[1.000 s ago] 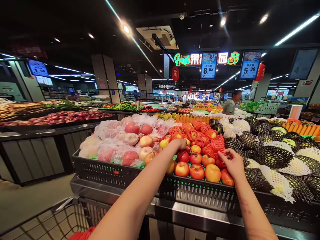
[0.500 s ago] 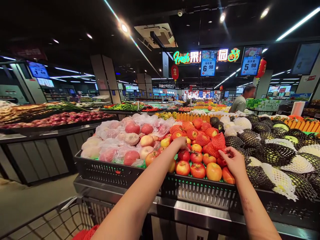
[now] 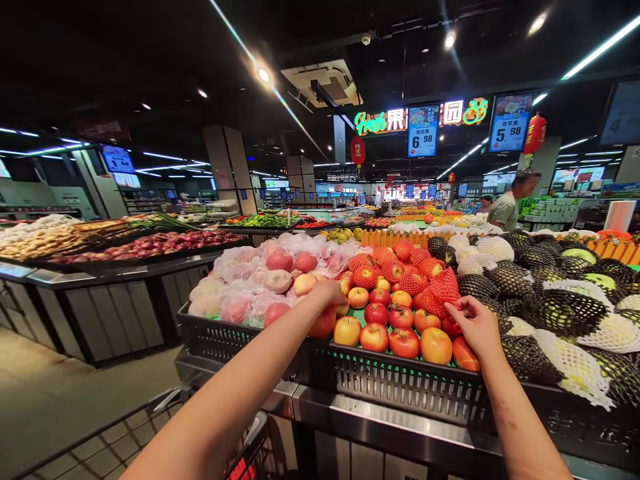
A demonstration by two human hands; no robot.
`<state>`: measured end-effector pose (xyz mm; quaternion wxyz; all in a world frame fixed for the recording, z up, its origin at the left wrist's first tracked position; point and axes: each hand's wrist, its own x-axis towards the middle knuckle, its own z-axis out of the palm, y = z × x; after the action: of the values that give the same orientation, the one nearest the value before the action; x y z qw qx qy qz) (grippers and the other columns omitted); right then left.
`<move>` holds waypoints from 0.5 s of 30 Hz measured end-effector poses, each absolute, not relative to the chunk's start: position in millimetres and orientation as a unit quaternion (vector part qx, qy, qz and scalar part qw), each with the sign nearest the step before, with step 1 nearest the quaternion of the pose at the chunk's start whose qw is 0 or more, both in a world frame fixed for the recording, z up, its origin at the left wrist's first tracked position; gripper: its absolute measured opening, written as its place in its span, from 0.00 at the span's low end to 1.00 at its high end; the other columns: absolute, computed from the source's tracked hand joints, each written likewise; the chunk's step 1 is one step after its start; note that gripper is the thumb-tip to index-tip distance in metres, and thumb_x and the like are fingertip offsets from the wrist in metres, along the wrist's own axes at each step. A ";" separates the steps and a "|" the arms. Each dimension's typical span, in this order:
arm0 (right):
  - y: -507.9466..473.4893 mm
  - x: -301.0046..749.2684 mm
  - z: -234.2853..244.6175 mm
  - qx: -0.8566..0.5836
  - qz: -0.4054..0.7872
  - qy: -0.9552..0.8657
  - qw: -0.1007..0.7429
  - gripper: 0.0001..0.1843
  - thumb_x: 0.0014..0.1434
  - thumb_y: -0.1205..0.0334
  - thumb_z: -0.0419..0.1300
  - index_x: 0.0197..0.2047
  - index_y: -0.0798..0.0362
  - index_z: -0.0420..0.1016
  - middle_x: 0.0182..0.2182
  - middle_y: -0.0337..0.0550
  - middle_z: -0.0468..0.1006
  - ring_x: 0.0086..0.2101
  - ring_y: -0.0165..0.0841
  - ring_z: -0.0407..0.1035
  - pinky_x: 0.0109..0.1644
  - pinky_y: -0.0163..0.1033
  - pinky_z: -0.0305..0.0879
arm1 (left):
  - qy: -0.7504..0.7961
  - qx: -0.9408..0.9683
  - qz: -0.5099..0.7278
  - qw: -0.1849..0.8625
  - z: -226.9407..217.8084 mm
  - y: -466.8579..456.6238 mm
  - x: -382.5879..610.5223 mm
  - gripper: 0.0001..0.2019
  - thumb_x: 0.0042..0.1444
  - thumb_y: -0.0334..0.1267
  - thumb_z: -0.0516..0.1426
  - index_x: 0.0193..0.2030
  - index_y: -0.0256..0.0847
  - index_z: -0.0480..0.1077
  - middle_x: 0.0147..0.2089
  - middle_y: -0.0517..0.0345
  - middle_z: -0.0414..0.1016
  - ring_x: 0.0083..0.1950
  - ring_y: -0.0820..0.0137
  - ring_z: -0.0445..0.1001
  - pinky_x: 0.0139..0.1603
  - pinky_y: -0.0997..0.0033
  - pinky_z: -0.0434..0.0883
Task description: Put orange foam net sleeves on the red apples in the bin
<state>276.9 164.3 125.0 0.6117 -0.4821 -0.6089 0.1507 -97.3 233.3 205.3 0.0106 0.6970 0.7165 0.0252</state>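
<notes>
My left hand (image 3: 330,292) reaches across the near left part of the apple display. Its fingers point down beside a yellowish apple (image 3: 341,309). Most of them are hidden behind the hand, so I cannot see whether they grip it. At the right, my right hand (image 3: 477,325) pinches the edge of a red mesh net (image 3: 441,292), thumb and index finger together. That net lies over the apples. Bare red and yellow apples (image 3: 405,343) line the front of the black crate (image 3: 400,387), with red-netted apples (image 3: 393,271) behind them.
Plastic-wrapped apples (image 3: 240,309) lie to the left, and melons in black and white foam nets (image 3: 555,307) to the right. A shopping cart (image 3: 115,427) stands at the lower left. Red onions (image 3: 150,248) fill a left-hand stand. A person (image 3: 505,208) is in the background.
My left hand has moved left over the apples, uncovering several in the middle. My right hand keeps its pinch on the red net. The view has turned slightly left.
</notes>
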 end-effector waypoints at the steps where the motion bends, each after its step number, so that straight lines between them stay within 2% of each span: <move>1: 164.1 276.8 125.0 -0.483 0.151 -0.607 0.612 0.32 0.50 0.28 0.67 0.33 0.52 0.73 0.24 0.42 0.74 0.24 0.35 0.67 0.27 0.37 0.64 | 0.725 0.689 0.006 0.012 202.6 232.3 -98.1 0.22 0.49 0.54 0.67 0.38 0.34 0.79 0.45 0.34 0.80 0.52 0.41 0.77 0.53 0.52 0.74; 3: 163.7 276.8 124.7 -0.485 0.151 -0.605 0.613 0.32 0.50 0.28 0.67 0.33 0.52 0.73 0.25 0.42 0.74 0.25 0.35 0.67 0.27 0.37 0.64 | 0.731 0.681 -0.023 0.015 198.6 230.0 -95.6 0.26 0.49 0.57 0.66 0.42 0.33 0.79 0.51 0.31 0.79 0.55 0.40 0.76 0.56 0.48 0.73; 7: 162.9 276.9 124.0 -0.481 0.156 -0.607 0.614 0.32 0.50 0.28 0.67 0.33 0.52 0.72 0.24 0.41 0.73 0.25 0.35 0.66 0.27 0.37 0.65 | 0.736 0.675 -0.047 0.018 195.6 225.2 -82.8 0.34 0.43 0.61 0.69 0.49 0.35 0.78 0.58 0.32 0.76 0.60 0.40 0.73 0.59 0.49 0.72; 11: 163.3 277.4 123.4 -0.478 0.158 -0.605 0.617 0.32 0.50 0.28 0.67 0.33 0.52 0.71 0.24 0.41 0.72 0.24 0.35 0.66 0.26 0.36 0.65 | 0.749 0.662 -0.042 -0.009 192.1 224.0 -71.4 0.33 0.49 0.63 0.65 0.52 0.36 0.77 0.59 0.33 0.75 0.61 0.41 0.72 0.60 0.50 0.71; 15: 165.0 278.2 122.3 -0.472 0.162 -0.609 0.617 0.31 0.50 0.29 0.68 0.33 0.52 0.72 0.26 0.42 0.74 0.25 0.35 0.67 0.27 0.37 0.67 | 0.752 0.657 -0.049 -0.030 186.1 235.0 -63.0 0.31 0.52 0.59 0.66 0.53 0.35 0.76 0.57 0.31 0.75 0.60 0.40 0.73 0.60 0.49 0.70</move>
<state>278.2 165.0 122.3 0.6170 -0.4716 -0.6089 0.1619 -63.0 235.0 186.1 -0.0302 0.6570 0.7517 -0.0493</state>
